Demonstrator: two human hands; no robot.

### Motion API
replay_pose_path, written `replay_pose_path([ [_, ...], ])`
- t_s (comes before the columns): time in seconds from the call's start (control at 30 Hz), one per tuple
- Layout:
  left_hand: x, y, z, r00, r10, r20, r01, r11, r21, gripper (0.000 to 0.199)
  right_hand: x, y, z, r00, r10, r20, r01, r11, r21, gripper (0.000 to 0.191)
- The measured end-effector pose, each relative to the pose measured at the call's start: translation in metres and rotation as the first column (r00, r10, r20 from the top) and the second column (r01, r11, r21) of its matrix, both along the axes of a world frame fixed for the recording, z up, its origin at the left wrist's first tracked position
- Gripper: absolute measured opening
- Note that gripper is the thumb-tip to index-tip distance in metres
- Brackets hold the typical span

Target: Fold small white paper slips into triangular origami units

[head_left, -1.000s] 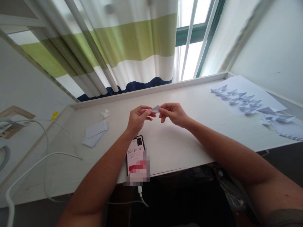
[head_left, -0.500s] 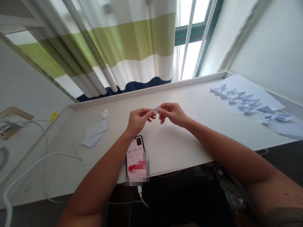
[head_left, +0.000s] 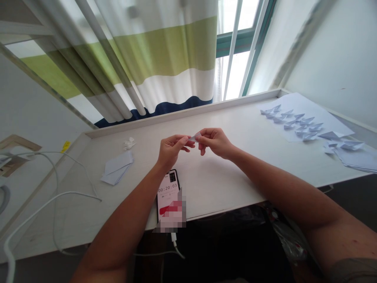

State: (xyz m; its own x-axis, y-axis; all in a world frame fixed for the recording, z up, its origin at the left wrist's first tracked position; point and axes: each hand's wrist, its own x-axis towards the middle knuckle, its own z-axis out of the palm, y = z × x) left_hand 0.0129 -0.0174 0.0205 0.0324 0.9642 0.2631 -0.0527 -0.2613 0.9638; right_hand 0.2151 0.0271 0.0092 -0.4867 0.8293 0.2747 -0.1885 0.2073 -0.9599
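Small, pointed, folded piece of white paper (head_left: 194, 137) held up between the hands, over the middle of the white-painted wooden desk (head_left: 218, 181), well in from the left and right edges. Left hand (head_left: 172, 150): grip closed, thumb and forefinger pinching the paper's left end; the other fingers loosely curled beneath. Right hand (head_left: 216, 142): grip closed, thumb and forefinger pinching the right end, remaining fingers bent downward. Exact fold pattern uncertain; the paper is small and partly covered by fingertips.

Near edge, left of middle: black-rimmed smartphone (head_left: 168, 192) lying face up beside the left forearm, timer reading 00:20:03, lower screen pixelated. White charging plug (head_left: 173, 237) at its near end, just past the desk edge.

Towards the far left corner: crumpled white tissue-like wad (head_left: 129, 144); just nearer, a small stack of white paper slips (head_left: 118, 168), fanned out of line.

Far right corner: large flat white paper sheet (head_left: 312, 107), with small folded white paper boats (head_left: 302, 125) in rows upon and beside it. Near the right edge: stack of white paper sheets (head_left: 357, 160), further folded pieces resting at its far side.
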Motion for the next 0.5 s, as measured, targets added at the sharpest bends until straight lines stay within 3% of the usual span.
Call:
replay_pose_path([
  [0.27, -0.003, 0.007, -0.002, 1.0, 0.018, -0.017, -0.017, 1.0, 0.023, 0.035, 0.001, 0.002, -0.001, 1.0, 0.01, 0.009, -0.01, 1.0, 0.015, 0.049],
  [0.5, -0.011, 0.009, 0.0, 0.992, -0.064, -0.108, 0.053, 0.993, -0.101, 0.036, 0.001, 0.001, -0.002, 1.0, 0.008, 0.026, -0.009, 0.999, 0.045, 0.043],
])
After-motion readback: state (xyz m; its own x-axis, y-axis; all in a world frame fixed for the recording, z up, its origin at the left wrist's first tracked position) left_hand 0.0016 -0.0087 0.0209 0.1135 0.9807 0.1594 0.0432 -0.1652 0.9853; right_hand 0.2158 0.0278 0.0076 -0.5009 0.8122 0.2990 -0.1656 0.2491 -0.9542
